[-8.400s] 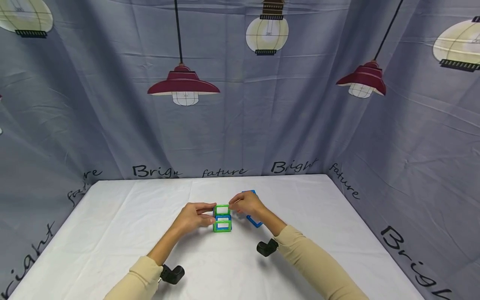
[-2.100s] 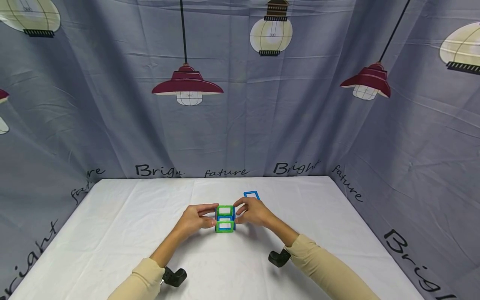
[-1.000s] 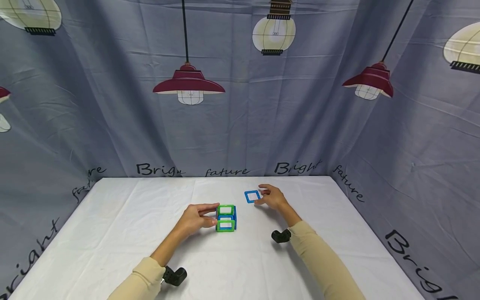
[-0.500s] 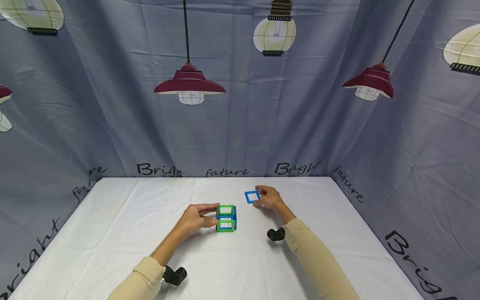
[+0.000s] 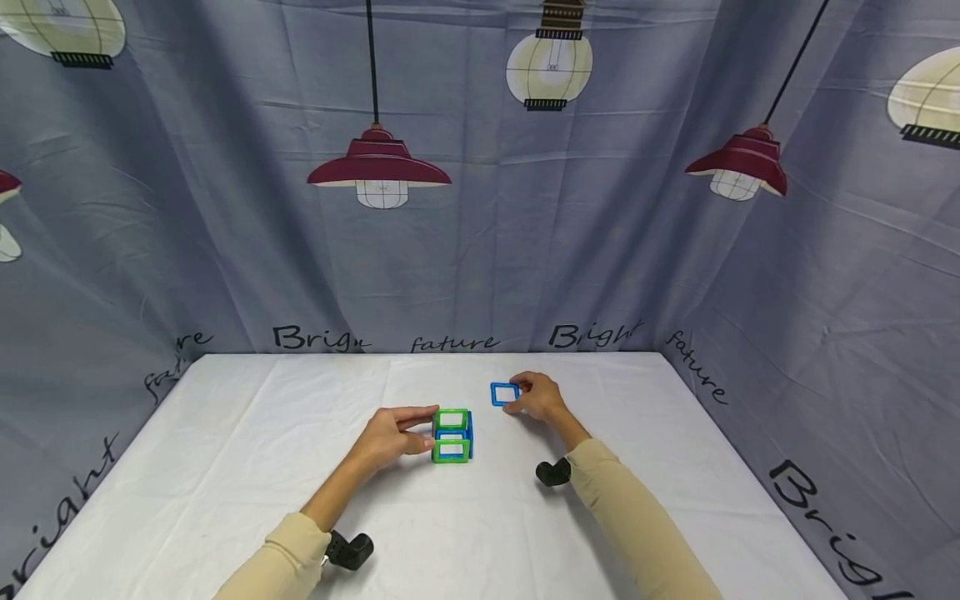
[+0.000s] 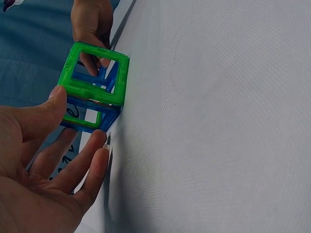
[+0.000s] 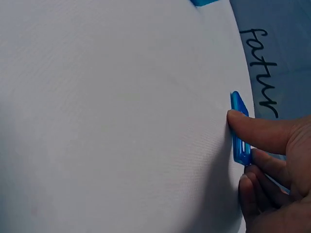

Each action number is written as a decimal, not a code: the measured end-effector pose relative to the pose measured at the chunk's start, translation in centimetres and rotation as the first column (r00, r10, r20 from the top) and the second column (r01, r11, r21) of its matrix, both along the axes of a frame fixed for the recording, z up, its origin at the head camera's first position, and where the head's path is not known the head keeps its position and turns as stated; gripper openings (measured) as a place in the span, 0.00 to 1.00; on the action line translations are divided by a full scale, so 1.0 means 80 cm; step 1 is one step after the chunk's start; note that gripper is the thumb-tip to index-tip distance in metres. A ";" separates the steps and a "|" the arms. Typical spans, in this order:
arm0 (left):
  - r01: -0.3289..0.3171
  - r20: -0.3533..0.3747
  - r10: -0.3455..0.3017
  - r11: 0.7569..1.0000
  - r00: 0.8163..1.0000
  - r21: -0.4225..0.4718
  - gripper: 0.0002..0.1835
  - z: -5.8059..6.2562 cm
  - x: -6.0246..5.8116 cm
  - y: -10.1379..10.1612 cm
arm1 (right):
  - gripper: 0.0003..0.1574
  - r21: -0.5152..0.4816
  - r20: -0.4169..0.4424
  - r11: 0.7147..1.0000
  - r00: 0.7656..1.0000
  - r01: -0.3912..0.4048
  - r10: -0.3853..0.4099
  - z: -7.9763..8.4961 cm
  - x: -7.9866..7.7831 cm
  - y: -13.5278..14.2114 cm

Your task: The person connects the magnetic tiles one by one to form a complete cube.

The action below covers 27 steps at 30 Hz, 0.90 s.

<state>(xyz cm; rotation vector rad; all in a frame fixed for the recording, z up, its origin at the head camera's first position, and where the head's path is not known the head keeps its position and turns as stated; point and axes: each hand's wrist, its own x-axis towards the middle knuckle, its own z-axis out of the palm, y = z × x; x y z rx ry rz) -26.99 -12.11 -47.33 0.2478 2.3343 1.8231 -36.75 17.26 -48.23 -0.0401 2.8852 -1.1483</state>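
Observation:
A small open-topped box of green and blue magnetic tiles (image 5: 452, 442) stands near the middle of the table. My left hand (image 5: 385, 437) holds its left side, thumb at the front corner and fingers toward the back. In the left wrist view a green square tile (image 6: 87, 90) faces the camera, with blue tiles at the sides. Farther back and to the right, my right hand (image 5: 542, 397) pinches a single blue square magnetic tile (image 5: 492, 395) by its right side. The right wrist view shows the thumb on one face of that blue tile (image 7: 236, 150) and fingers behind it.
A white cloth (image 5: 420, 533) covers the table, whose back edge lies behind the blue tile. Grey curtains (image 5: 450, 275) printed with lamps and lettering hang behind and at both sides. Each wrist wears a black camera (image 5: 349, 552).
Earlier the right hand worked at the box's right side, where a blue tile now stands. It moved back and right to the remaining blue tile, closed on it and turned it slightly. The left hand stayed.

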 end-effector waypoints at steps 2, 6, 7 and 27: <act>0.004 0.004 -0.004 1.000 1.000 0.006 0.30 0.000 0.000 -0.001 | 0.35 0.041 -0.019 0.999 1.000 -0.005 0.006 0.001 0.003 -0.001; -0.001 0.011 0.001 1.000 1.000 0.007 0.30 0.000 0.000 -0.001 | 0.34 0.077 -0.033 0.997 0.999 -0.011 0.014 0.003 0.010 -0.003; -0.003 0.013 0.003 1.000 1.000 0.006 0.29 0.000 0.000 -0.001 | 0.34 0.077 -0.036 0.997 0.999 -0.013 0.015 0.004 0.012 -0.003; -0.025 0.026 0.025 1.000 0.999 0.002 0.29 -0.004 -0.002 0.002 | 0.35 0.056 -0.016 0.995 0.997 -0.078 0.079 0.042 0.047 -0.031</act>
